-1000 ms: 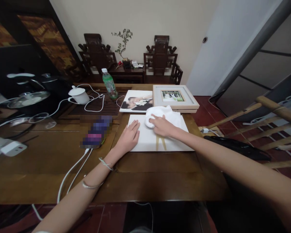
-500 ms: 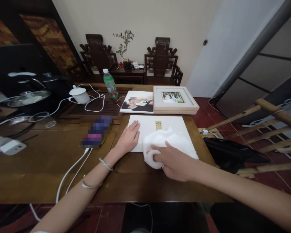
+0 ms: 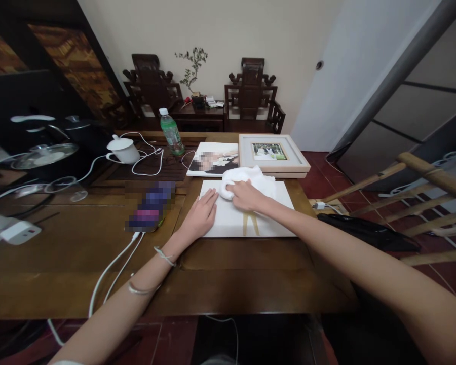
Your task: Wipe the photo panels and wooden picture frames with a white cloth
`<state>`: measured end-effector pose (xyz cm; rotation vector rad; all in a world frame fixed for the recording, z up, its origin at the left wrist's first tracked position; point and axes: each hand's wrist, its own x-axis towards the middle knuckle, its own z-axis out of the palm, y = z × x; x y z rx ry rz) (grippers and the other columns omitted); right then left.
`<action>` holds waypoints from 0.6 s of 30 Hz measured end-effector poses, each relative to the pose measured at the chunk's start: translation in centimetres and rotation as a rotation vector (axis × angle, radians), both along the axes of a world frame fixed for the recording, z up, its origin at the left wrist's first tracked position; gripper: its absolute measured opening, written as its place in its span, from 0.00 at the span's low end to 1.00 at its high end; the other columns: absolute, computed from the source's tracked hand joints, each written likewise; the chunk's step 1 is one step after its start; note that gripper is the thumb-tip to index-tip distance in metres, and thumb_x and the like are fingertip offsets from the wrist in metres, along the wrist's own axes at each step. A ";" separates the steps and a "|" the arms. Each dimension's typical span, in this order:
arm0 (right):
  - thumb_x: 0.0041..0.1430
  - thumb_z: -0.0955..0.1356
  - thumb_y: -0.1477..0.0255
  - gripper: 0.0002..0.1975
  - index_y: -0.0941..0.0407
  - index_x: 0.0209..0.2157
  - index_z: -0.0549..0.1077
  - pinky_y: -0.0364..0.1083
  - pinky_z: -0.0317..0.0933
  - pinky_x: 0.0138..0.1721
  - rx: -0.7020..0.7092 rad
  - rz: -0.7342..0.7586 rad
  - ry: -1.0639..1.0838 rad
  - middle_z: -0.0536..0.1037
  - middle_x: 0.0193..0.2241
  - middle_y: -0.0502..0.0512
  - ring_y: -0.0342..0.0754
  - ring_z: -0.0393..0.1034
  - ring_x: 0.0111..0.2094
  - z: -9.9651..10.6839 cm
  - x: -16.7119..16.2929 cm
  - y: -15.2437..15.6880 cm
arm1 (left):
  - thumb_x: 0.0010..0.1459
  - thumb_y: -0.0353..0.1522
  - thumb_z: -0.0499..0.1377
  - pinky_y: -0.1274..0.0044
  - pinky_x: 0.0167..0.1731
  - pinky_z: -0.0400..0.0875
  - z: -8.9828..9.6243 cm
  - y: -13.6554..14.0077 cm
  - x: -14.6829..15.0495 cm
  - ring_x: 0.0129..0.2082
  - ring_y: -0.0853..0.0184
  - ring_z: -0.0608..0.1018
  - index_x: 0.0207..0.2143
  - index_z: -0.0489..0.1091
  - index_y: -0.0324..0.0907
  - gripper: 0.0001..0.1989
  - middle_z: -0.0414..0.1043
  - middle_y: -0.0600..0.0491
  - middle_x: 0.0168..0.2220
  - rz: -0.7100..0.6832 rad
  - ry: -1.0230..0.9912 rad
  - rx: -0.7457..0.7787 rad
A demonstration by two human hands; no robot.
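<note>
A flat white board (image 3: 228, 223) lies on the wooden table, with gold-coloured strips showing near its front edge. My left hand (image 3: 202, 212) rests flat on the board's left side, fingers stretched out. Gripped in my right hand (image 3: 245, 195) is a white cloth (image 3: 253, 177), pressed on the far part of the board. The cloth and hand hide part of the board's surface. Just behind stand a photo print (image 3: 215, 158) and a light wooden picture frame (image 3: 273, 154) with a small photo inside, lying flat on another frame-like piece.
To the left are a blurred phone (image 3: 150, 208) with white cables, a white lidded cup (image 3: 123, 150), a green-labelled bottle (image 3: 172, 133) and a clear plastic cup (image 3: 66, 188). A wooden chair (image 3: 421, 203) stands to the right of the table (image 3: 251, 284).
My right hand has moved the cloth away from me, from the board's near right part to its far edge. The gold strips near the front are now uncovered. My left hand stays put.
</note>
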<state>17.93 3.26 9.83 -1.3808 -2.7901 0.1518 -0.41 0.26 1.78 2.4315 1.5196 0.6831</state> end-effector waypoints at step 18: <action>0.47 0.59 0.83 0.11 0.56 0.29 0.68 0.44 0.58 0.30 -0.363 0.136 0.114 0.72 0.25 0.54 0.47 0.66 0.28 2.7 2.2 -8.4 | 0.62 0.29 0.43 0.59 0.61 0.53 0.3 -0.1 0.0 0.65 0.58 0.57 0.59 0.59 0.37 0.23 0.56 0.42 0.63 0.012 0.030 -0.013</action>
